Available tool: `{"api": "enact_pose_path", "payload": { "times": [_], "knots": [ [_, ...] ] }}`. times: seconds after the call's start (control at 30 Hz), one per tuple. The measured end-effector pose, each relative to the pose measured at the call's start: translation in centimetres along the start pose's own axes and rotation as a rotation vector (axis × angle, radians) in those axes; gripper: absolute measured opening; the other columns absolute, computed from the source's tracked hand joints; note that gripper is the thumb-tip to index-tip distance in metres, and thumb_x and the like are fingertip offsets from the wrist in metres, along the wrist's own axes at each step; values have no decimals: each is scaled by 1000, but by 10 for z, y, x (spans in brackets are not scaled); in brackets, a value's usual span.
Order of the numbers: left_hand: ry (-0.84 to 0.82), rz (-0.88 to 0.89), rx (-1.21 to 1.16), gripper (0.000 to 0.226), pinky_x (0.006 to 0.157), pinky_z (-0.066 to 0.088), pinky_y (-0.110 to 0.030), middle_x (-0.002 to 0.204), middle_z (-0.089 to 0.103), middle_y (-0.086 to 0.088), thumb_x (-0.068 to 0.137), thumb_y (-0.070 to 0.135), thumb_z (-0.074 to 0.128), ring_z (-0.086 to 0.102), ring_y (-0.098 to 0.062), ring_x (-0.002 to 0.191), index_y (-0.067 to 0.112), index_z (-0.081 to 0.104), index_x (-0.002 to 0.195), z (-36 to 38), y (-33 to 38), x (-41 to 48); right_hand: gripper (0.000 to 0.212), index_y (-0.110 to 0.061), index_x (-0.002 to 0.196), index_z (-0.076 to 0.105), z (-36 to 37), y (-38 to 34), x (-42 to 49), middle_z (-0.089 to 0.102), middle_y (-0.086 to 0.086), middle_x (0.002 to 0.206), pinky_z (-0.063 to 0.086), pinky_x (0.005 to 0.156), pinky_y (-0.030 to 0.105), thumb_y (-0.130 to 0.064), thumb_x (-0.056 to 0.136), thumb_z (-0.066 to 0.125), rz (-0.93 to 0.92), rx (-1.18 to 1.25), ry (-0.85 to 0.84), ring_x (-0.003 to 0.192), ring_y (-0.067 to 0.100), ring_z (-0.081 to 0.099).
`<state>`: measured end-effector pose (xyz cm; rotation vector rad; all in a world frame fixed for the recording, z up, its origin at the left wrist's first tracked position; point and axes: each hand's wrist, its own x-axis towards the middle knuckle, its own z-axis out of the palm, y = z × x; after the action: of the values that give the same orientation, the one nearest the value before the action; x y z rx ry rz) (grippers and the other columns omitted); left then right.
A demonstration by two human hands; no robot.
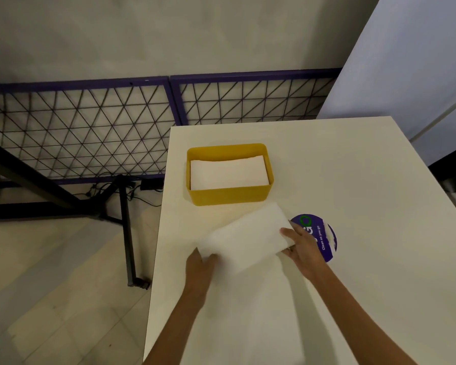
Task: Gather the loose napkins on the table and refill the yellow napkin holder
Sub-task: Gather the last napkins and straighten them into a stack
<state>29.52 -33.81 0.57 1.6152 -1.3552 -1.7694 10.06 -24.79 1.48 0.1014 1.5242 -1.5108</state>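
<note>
Stack of loose napkins (245, 238) pinched at both ends between left hand (201, 262) and right hand (302, 245), fingers (287, 231) curled round its edges, over the desk (353, 167), just short of the part-filled yellow napkin holder (229, 196). Likely hazards: sheets fanning from an uneven grip; skewed stack catching the rim.

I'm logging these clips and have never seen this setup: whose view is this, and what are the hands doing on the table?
No machine here: a person wears a camera on the head, so the one picture looks forward and down at their own bare hands. The left hand and right hand each grip one end of a stack of white napkins, held just in front of the yellow napkin holder, which already contains folded napkins. The holder stands on a white table that also bears a round purple sticker reading "Clean as you go".
</note>
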Motion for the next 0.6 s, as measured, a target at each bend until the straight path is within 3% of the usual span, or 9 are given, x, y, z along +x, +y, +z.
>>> {"api": "enact_pose_path", "payload": {
  "times": [0.1,0.23,0.3,0.4,0.5,0.6],
  "knots": [
    [64,138,141,31,89,49,-37,111,64,-12,87,-1,52,59,-27,100,3,58,117,-5,9,14,30,-13,113,58,1,-10,12,68,3,95,56,63,20,1,87,57,-86,-278,-45,81,15,64],
    [136,337,148,22,80,49,-22,92,63,1,84,7,57,61,-15,85,8,60,106,-4,19,27,19,-9,95,62,19,-9,25,68,7,92,54,68,17,5,84,59,-294,-521,-13,77,14,64],
    [152,434,118,12,68,48,-8,82,60,4,83,10,55,58,-2,76,13,57,95,-2,24,34,17,-10,88,60,27,-6,30,65,2,82,52,63,11,6,82,59,-412,-530,48,74,14,62],
    [169,514,106,17,63,45,-9,77,59,-1,84,-6,50,55,0,69,9,58,83,1,28,47,25,-13,77,56,34,-2,36,62,-3,74,49,61,8,11,78,59,-530,-464,115,71,12,59],
    [153,512,76,19,66,43,-7,80,60,2,82,-11,49,54,3,73,7,57,84,5,24,56,35,-18,73,56,36,6,42,65,0,77,52,75,13,17,74,60,-555,-386,129,76,7,64],
    [160,504,29,22,68,45,-5,85,57,6,82,-9,52,55,7,76,10,53,92,6,12,61,38,-19,73,55,39,13,46,65,-1,78,51,73,9,19,72,58,-535,-362,141,71,-3,64]
  ]
}}
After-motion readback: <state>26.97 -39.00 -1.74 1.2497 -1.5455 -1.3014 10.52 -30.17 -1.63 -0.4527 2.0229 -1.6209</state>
